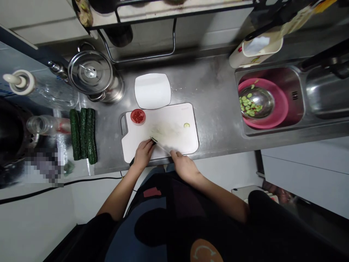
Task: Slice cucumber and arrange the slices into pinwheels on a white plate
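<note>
At the front edge of a white cutting board (174, 123), my left hand (142, 155) is closed around the dark handle of a knife (161, 145). The blade points right, lying low over the board. My right hand (184, 166) rests at the board's near edge, fingertips pinched at the blade's tip. One pale cucumber slice (187, 125) lies on the right side of the board. A small red dish of chopped red bits (137, 116) sits on its far left corner.
A white square plate (152, 91) lies behind the board. Three dark cucumbers (83, 133) lie to the left, near a lidded steel pot (91, 72) and bottles. To the right, a sink holds a pink basin (280, 109) with a steel bowl of green pieces (252, 103).
</note>
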Demonstrator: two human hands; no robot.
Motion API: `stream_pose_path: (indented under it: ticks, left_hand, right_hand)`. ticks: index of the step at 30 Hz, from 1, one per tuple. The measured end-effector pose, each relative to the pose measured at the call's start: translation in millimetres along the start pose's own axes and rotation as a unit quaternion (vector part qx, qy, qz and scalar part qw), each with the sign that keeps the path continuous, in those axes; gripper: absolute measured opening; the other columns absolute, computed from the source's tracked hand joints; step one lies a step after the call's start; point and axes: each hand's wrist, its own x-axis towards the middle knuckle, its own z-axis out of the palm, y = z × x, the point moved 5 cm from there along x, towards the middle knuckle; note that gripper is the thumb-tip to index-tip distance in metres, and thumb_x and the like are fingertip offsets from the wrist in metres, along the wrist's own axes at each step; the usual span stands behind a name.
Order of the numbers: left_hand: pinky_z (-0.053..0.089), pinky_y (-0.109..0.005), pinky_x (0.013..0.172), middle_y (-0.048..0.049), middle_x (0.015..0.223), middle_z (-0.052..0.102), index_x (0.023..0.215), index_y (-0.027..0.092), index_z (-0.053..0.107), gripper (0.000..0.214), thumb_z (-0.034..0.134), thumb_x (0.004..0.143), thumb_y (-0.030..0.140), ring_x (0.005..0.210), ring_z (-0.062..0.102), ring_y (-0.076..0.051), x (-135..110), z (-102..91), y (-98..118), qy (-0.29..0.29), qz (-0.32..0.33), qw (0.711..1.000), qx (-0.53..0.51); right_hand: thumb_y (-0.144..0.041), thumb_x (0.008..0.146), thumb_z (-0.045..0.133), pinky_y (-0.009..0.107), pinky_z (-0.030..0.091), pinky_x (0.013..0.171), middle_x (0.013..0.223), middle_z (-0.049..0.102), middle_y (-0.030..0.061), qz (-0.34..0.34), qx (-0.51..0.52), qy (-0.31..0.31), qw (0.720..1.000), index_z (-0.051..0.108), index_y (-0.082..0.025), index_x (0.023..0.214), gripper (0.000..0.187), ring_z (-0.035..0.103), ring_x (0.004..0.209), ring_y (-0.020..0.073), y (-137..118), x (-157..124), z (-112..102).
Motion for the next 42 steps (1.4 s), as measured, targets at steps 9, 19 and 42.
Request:
stream_pose_path:
  ticks: [9, 19, 42]
  left_hand:
    - [0.052, -0.037, 0.088, -0.0093, 0.107, 0.067, 0.105, 0.02, 0.065, 0.026, 0.045, 0.092, 0.031, 0.1, 0.062, -0.02, -0.3, -2.3, 1.1, 0.024, 0.026, 0.999, 0.004]
    - [0.052, -0.036, 0.088, -0.0094, 0.108, 0.067, 0.106, 0.018, 0.065, 0.028, 0.044, 0.093, 0.03, 0.1, 0.062, -0.02, -0.6, -2.4, 0.5, 0.022, 0.031, 0.999, 0.01]
    - [0.054, -0.035, 0.087, -0.0081, 0.107, 0.068, 0.105, 0.02, 0.066, 0.026, 0.045, 0.092, 0.028, 0.098, 0.063, -0.019, 1.9, -6.5, 2.7, 0.027, 0.038, 0.999, 0.003]
  right_hand:
    - [-0.005, 0.089, 0.024, 0.027, 0.047, 0.067, 0.107, 0.06, 0.0112, -0.004, 0.001, -0.008, 1.0, 0.047, -0.019, 0.117, 0.039, 0.065, 0.085, 0.0193, -0.6, 1.6, -4.1]
    - [-0.005, 0.088, 0.025, 0.026, 0.047, 0.067, 0.108, 0.061, 0.0122, -0.005, -0.009, -0.013, 1.0, 0.048, -0.019, 0.117, 0.039, 0.065, 0.083, 0.0188, -0.7, 5.2, -4.8]
    - [-0.001, 0.086, 0.025, 0.026, 0.045, 0.067, 0.106, 0.063, 0.0116, -0.015, 0.026, -0.022, 0.999, 0.049, -0.016, 0.113, 0.04, 0.065, 0.086, 0.0202, -4.1, 10.1, -12.3]
